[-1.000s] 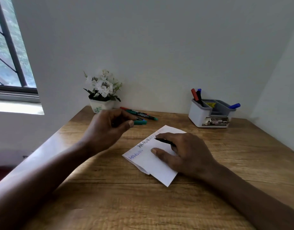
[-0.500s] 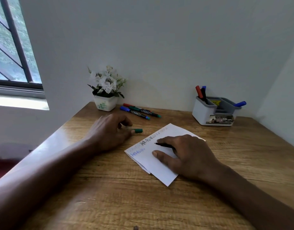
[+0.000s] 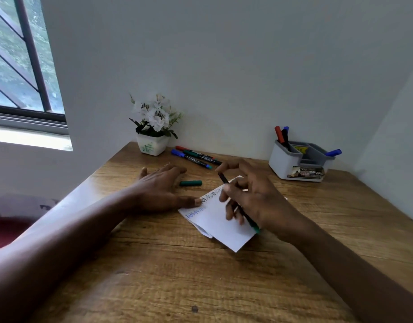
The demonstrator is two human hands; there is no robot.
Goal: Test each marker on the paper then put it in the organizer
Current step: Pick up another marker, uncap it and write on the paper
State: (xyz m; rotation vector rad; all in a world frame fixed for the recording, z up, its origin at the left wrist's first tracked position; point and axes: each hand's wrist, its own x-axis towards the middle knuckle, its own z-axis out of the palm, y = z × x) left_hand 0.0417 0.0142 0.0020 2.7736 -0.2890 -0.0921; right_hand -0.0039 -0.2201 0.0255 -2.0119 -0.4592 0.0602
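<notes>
Right hand (image 3: 254, 197) holds the uncapped green marker (image 3: 223, 179), fingers curled round the mid-barrel. The nib end sticks out past the fingertips and the green tail pokes out at the heel of the hand. The nib looks lifted off the paper (image 3: 214, 220), which lies directly under this hand. Left hand (image 3: 161, 192) is flat and spread on the table (image 3: 200, 276), holding nothing, thumb tip touching the paper's near-left edge. The green cap (image 3: 191, 183) lies loose just beyond the left thumb, between the two hands. The marker is probably light, rigid, smooth plastic, so a mid-barrel pinch is enough, and the nib should be kept off skin. The cap is small and round and likely to roll, so pinch it by the sides. The paper is thin and folded and will slide unless pinned. Loose markers (image 3: 196, 157) lie beyond the left fingertips. The organizer (image 3: 282, 164) sits well beyond the right hand and already holds some markers.
</notes>
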